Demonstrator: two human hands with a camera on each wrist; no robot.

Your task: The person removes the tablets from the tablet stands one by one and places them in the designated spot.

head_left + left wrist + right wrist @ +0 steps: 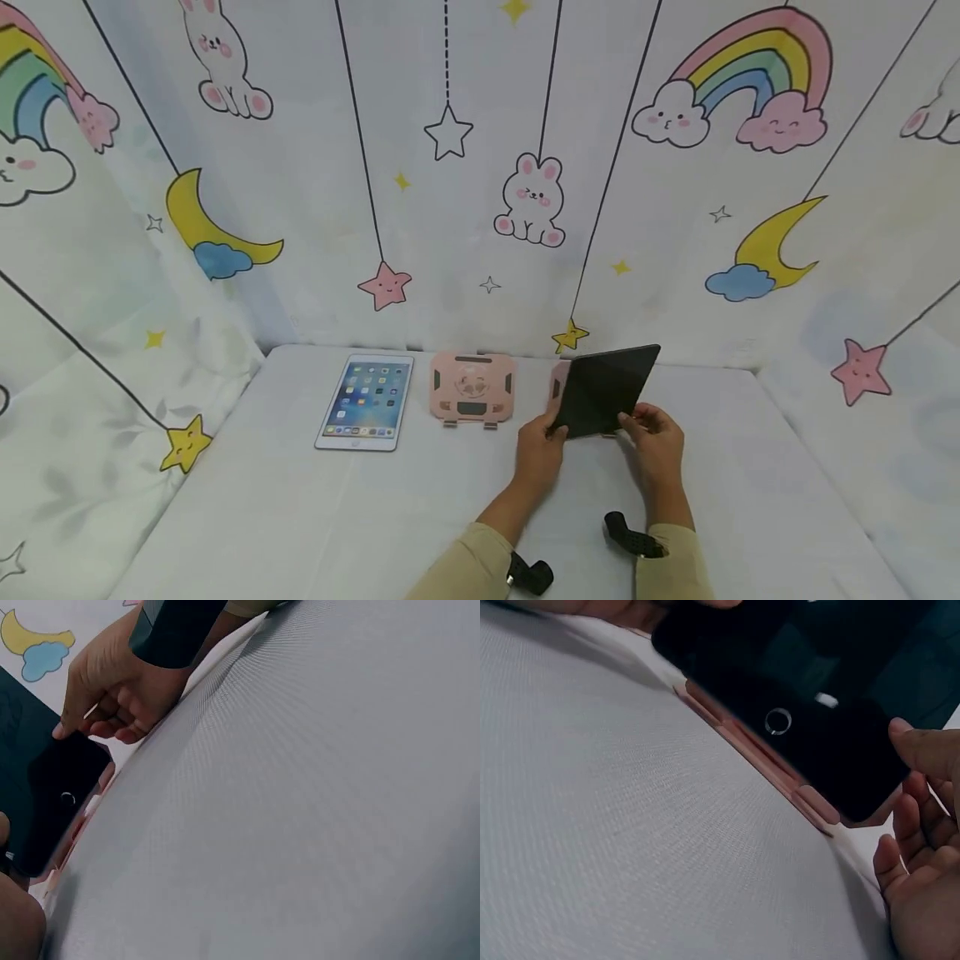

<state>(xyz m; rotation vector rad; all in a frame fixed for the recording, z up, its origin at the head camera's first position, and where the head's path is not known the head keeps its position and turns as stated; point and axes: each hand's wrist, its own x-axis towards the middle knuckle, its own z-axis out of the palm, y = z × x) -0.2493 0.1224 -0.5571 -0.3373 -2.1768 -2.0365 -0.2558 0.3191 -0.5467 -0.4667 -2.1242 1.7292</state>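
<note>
A dark-screened tablet (606, 387) is held tilted above the table, its round home button at the lower edge. My left hand (538, 454) grips its lower left corner, thumb on the front. At the lower right edge, my right hand (658, 442) pinches it, the thumb tip on the screen side and the other fingers curled; the tablet hides part of the grip. Behind the tablet is a pink stand (557, 379), mostly covered; the right wrist view shows its pink lower edge (757, 754) close under the tablet.
Left of the hands, a second pink stand (487, 367) lies on the white table (300, 517). Farther left lies a white tablet (365, 402) with its screen lit. A cartoon-printed cloth (465, 308) rises behind the table and along its sides.
</note>
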